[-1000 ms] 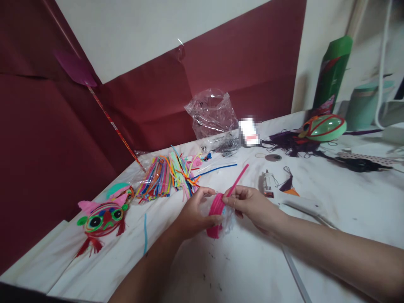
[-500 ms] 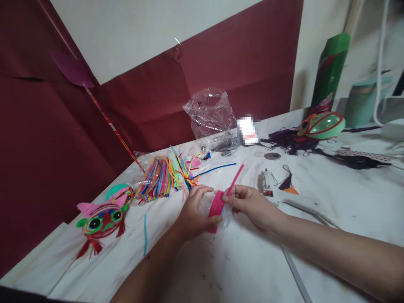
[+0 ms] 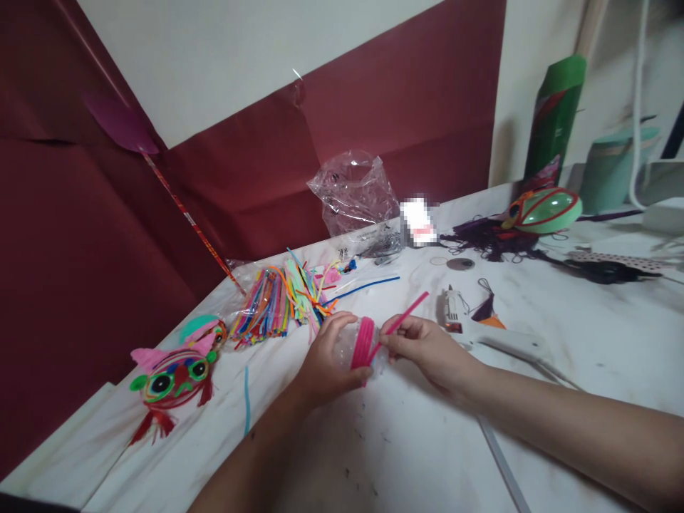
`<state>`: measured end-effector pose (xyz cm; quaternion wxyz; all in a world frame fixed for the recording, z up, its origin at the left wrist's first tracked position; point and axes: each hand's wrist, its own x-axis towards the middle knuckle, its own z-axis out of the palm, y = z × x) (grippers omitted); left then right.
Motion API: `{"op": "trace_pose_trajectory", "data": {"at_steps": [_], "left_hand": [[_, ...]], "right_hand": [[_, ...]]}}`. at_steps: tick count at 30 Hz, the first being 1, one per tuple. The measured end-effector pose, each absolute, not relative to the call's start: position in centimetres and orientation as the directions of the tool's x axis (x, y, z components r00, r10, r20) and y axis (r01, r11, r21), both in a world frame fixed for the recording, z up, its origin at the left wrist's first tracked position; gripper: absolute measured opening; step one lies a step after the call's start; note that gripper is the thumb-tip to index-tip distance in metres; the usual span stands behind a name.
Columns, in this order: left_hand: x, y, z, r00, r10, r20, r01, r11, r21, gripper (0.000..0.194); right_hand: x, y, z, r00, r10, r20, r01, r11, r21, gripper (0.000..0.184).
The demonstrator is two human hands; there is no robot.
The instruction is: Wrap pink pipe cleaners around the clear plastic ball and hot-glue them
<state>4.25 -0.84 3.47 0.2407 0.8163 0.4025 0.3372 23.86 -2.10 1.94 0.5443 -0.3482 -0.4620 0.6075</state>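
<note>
Low over the table, my left hand [image 3: 331,360] is wrapped around a clear, rounded plastic piece [image 3: 346,340]. Rows of bright pink pipe cleaner [image 3: 364,340] lie side by side across that piece, with my left thumb on their lower end. Between the thumb and fingertips of my right hand [image 3: 409,340] is pinched a pink pipe cleaner strand [image 3: 410,311], its free end sticking out up and to the right. The strand's lower part meets the pink rows. My palms hide much of the plastic piece.
Bundled coloured pipe cleaners [image 3: 267,303] lie behind my left hand. At left sits a decorated mask-like figure [image 3: 174,377], near a blue pipe cleaner [image 3: 246,400]. A glue gun [image 3: 513,343] rests beyond my right wrist. Farther back are a clear bag [image 3: 355,192] and a green lantern-like ornament [image 3: 553,211].
The strand in my right hand has tilted from steep to more slanting, its free end moving right and down. The pink-covered piece has turned slightly in my left hand.
</note>
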Motion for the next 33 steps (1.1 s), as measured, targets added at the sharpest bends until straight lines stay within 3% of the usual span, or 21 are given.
{"op": "trace_pose_trajectory", "data": {"at_steps": [8,18,25,33], "left_hand": [[4.28,-0.55,3.08,0.476,0.78,0.406,0.48,-0.617,0.624,0.071],[5.05,-1.19,3.51,0.378,0.827,0.416,0.465,-0.558,0.687,0.056],[4.96,-1.13,3.38,0.386,0.818,0.428,0.459,-0.572,0.679,0.055],[5.0,-1.16,3.43,0.377,0.843,0.385,0.457,-0.53,0.714,0.059]], "right_hand": [[24.22,-1.87,1.53,-0.176,0.973,0.148,-0.127,0.126,-0.984,0.027],[23.63,-2.35,1.73,-0.209,0.969,0.134,-0.12,0.111,-0.987,0.025],[23.99,-1.98,1.77,-0.2,0.969,0.148,-0.186,0.111,-0.976,0.034],[23.92,-2.1,1.98,-0.176,0.977,0.119,-0.142,0.094,-0.985,0.037]]}}
